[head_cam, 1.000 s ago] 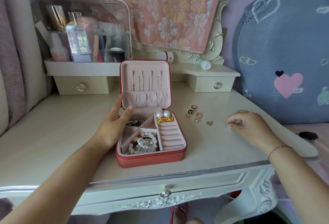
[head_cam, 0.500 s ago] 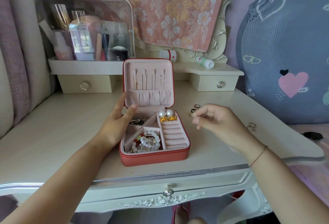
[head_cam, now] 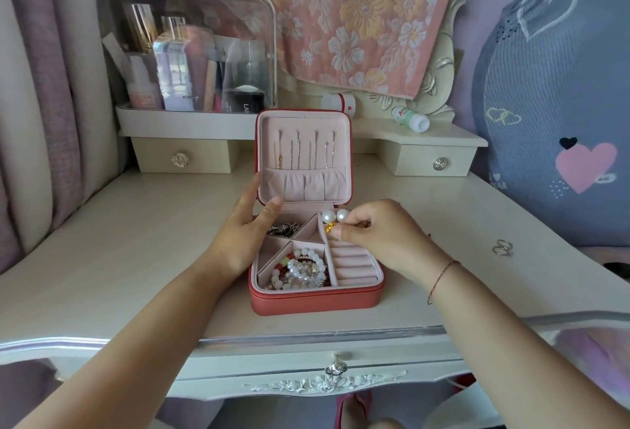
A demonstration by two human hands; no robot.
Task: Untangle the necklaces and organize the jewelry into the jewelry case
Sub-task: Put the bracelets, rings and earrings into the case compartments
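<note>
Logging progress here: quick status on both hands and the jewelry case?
Left hand touching lid of jewelry case. Right hand pinching a small piece over the ring rolls. Nothing blocking.

Open coral jewelry case (head_cam: 315, 299) on vanity, necklaces (head_cam: 303, 154) hanging in lid, beaded bracelets (head_cam: 301, 268) inside

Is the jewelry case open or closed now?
Open. The jewelry case has its lid standing upright, chains hanging inside; the left hand touches it.
</note>
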